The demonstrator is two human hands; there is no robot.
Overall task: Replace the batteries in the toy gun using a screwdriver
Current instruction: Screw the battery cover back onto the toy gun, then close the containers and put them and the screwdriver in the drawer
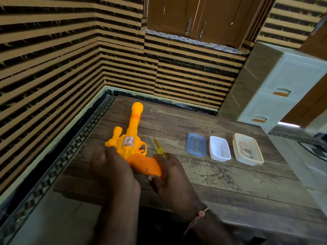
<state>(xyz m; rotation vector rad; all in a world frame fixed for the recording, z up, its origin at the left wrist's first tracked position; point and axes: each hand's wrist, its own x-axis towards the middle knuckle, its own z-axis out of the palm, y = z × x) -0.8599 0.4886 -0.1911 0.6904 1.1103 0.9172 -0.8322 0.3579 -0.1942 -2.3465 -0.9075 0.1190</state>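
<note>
An orange and yellow toy gun [131,138] lies on its side on the wooden table [221,183], barrel pointing away from me. My left hand [113,170] holds the rear of its body, fingers curled over the back edge. Gripping the orange handle is my right hand [169,179], thumb under the butt and fingers over the top. A small screwdriver with a clear yellow handle [160,149] pokes out just beyond my right fingers, tip pointing away. Whether those fingers touch it is hidden.
Three small tubs stand in a row right of the gun: a clear one with a blue rim [196,145], a white one [220,148], and a cream one [247,150] holding small items. Striped walls close the left and back. A white drawer unit [276,89] stands at the right.
</note>
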